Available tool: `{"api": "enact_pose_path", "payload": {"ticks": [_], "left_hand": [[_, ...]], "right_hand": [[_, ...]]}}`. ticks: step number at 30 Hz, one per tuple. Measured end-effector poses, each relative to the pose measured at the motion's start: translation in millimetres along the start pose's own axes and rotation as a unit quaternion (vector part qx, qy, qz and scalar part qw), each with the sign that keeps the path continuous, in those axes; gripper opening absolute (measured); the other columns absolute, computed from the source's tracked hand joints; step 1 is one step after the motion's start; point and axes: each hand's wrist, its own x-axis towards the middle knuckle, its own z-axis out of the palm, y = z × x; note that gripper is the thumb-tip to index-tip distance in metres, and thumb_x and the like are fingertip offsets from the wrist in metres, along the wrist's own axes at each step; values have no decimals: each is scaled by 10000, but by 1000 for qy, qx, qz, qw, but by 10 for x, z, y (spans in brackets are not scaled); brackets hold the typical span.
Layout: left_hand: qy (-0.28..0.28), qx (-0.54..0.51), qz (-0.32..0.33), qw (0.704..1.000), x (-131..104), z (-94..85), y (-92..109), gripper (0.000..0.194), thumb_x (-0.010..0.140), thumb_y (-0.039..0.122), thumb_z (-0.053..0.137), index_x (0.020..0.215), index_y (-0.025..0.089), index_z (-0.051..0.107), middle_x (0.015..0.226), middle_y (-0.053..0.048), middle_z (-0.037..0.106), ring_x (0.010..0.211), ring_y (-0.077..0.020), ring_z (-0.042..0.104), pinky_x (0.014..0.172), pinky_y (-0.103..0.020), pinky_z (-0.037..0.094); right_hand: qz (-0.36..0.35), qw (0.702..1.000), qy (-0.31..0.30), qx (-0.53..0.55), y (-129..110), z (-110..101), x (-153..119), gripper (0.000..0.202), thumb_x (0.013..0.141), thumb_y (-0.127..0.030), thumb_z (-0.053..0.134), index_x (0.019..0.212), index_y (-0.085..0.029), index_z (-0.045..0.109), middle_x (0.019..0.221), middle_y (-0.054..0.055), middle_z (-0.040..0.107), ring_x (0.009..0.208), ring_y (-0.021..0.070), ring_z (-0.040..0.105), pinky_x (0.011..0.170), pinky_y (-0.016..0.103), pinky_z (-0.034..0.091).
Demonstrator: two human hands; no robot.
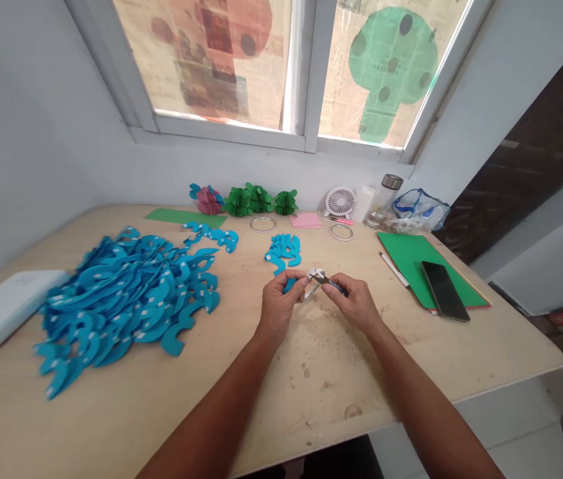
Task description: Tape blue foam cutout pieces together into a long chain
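Near the middle of the table, my left hand [281, 298] pinches a small blue piece [289, 285] together with a strip of white tape [311, 291]. My right hand [353, 301] is closed on a small dark tool [335, 286], whose tip meets the white tape between the two hands. What kind of tool it is cannot be made out clearly. Just beyond my left hand lies a small cluster of blue cut pieces [284, 248]. A large heap of blue curved pieces with white patches [132, 293] spreads over the left side.
White box [9, 309] at far left. Along the back stand green paper shapes [257, 199], a small fan [340, 201] and a glass bottle [384, 201]. Two rings [262, 225] lie before them. At right, a phone [444, 290] rests on green sheets [406, 256], beside a pen [394, 269].
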Motion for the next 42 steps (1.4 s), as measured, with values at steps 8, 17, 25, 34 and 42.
{"api": "enact_pose_path", "payload": {"ticks": [8, 17, 25, 34, 42], "left_hand": [[-6, 9, 1, 1000, 2, -7, -23, 177, 680, 325, 663, 730, 158, 634, 483, 50, 468, 467, -78, 410, 495, -210, 336], [-9, 21, -2, 1000, 6, -9, -31, 196, 673, 344, 661, 731, 158, 635, 482, 47, 467, 465, -82, 415, 496, -216, 339], [-11, 23, 0, 1000, 7, -6, -37, 185, 690, 342, 644, 725, 161, 625, 475, 54, 460, 464, -79, 414, 498, -211, 339], [-6, 35, -10, 999, 13, 2, -10, 189, 673, 343, 647, 678, 158, 606, 462, 54, 462, 451, -78, 404, 494, -213, 330], [1, 25, -12, 1000, 19, -7, -47, 199, 671, 352, 647, 694, 157, 618, 460, 50, 468, 453, -82, 419, 496, -215, 343]], "right_hand": [[6, 1000, 12, 3, 3, 18, -6, 376, 814, -483, 471, 735, -148, 623, 532, -43, 378, 506, 82, 343, 488, 216, 261], [5, 1000, 26, -14, 10, 17, -1, 379, 803, -488, 475, 696, -153, 617, 511, -36, 382, 493, 84, 342, 470, 212, 260], [2, 997, 57, -59, -7, 13, -17, 373, 801, -484, 485, 702, -154, 627, 509, -29, 434, 490, 85, 375, 490, 206, 273], [-7, 990, 86, -115, 4, 27, -21, 377, 806, -493, 479, 687, -168, 631, 512, -12, 486, 486, 94, 389, 499, 212, 274], [17, 995, 72, -72, 31, 0, -1, 364, 792, -504, 480, 702, -172, 600, 512, -31, 450, 491, 91, 389, 489, 201, 287]]}}
